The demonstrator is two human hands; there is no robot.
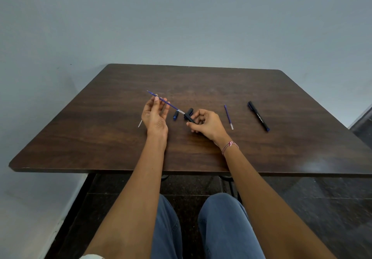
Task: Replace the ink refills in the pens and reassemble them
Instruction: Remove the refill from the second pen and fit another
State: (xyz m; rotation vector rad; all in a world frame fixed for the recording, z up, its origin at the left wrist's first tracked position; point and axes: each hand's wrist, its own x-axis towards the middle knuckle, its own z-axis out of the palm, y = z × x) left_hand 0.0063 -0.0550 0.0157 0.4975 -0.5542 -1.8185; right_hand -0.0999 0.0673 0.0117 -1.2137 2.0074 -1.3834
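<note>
My left hand [154, 115] pinches a thin blue ink refill [170, 104] near its far tip. The refill slants down to the right, and its clear end sits at the mouth of a black pen barrel [189, 118]. My right hand [206, 124] grips that barrel just above the table. A black pen cap [189, 112] lies behind the barrel, and a small blue end piece [175, 115] lies between my hands. A second blue refill [229, 117] lies to the right of my right hand. Further right rests an assembled black pen [258, 116].
The dark wooden table [201, 148] stands against a grey wall. A short clear tube end [140, 123] shows on the table left of my left wrist. My knees in blue jeans are below the table's front edge.
</note>
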